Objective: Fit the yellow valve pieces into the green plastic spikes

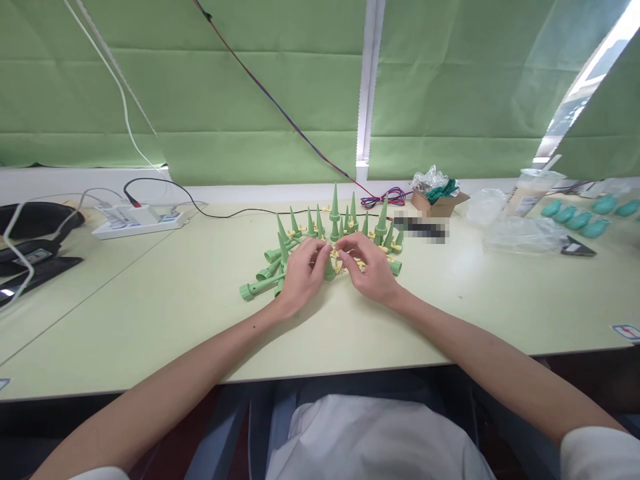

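A cluster of green cone-shaped plastic spikes [334, 212] stands and lies on the pale green table [165, 313], with small cream-yellow parts [361, 235] scattered among them. My left hand [301, 272] and my right hand [369, 269] meet at the front of the cluster, fingers curled and fingertips nearly touching. Between them stands one green cone [329, 269], which the left fingers pinch together with a small cream-yellow part. The right fingers pinch close beside it; what they hold is too small to make out. Several cones [260, 287] lie on their sides just left of my left hand.
A white power strip [137, 220] with cables sits back left, black objects [35, 250] at the far left. A small cardboard box [439, 200], clear plastic bags [520, 233], a plastic cup [533, 190] and teal pieces [575, 217] lie back right. Green blinds hang behind.
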{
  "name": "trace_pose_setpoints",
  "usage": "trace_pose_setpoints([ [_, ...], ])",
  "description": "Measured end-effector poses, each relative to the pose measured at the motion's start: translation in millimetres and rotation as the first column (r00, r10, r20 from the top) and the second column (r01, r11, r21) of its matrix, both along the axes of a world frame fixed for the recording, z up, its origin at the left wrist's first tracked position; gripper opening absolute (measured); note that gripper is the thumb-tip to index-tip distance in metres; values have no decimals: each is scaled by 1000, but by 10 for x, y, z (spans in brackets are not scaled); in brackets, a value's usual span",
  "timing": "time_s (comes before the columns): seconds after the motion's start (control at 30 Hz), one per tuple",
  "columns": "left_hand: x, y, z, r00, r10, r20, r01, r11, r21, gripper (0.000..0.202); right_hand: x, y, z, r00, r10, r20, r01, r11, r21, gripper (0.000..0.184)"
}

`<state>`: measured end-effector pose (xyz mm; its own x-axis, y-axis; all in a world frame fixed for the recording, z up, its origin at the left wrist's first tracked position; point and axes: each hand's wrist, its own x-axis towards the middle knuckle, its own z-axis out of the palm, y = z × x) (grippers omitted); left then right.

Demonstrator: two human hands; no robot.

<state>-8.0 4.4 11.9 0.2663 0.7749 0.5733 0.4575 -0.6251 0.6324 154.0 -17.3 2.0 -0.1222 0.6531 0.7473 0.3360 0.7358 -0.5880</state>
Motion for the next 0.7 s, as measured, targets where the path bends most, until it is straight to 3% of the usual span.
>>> trace_pose_setpoints([
  [0.17, 3, -15, 1, 999, -33, -34, 35, 999, 41, 30, 4, 17, -9, 1000, 6, -5, -6, 1000, -13, 13],
  [0.4, 7, -34, 0, 998, -58, -4, 58, 998, -6, 26, 7, 18, -20, 999, 21, -32, -21, 1000, -3, 14],
  [0.7, 9, -18, -7, 1000, -10, 15, 10, 1000, 14, 25, -3, 7, 7, 999, -40, 6, 40, 999, 9, 14],
])
